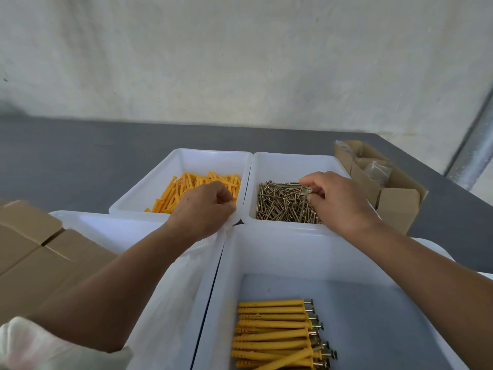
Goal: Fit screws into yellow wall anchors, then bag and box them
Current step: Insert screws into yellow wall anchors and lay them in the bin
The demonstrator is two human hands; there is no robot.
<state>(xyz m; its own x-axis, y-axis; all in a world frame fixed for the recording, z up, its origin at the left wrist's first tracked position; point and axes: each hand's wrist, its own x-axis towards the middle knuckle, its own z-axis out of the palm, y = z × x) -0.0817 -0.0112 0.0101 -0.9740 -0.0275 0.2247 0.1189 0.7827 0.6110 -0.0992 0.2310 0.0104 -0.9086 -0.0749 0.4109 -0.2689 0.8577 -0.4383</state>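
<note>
On the bench (80, 156), anchor bin (186, 153) and screw bin (293, 158) sit side by side, likely so each hand works one; finished pairs (274, 332) lie in the near bin (266, 249). The right grip (336, 201) pinches a screw (306, 188); the left grip (205, 206) curls over the anchors (192, 185), contents hidden.

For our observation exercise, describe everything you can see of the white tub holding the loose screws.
The white tub looks like glossy plastic: rectangular, open-topped, with a rounded rim. It sits level on the grey table, in the far row, right of the tub of yellow anchors. A heap of brass-coloured screws covers its near half. The right hand reaches in, pinching one of them.
</note>
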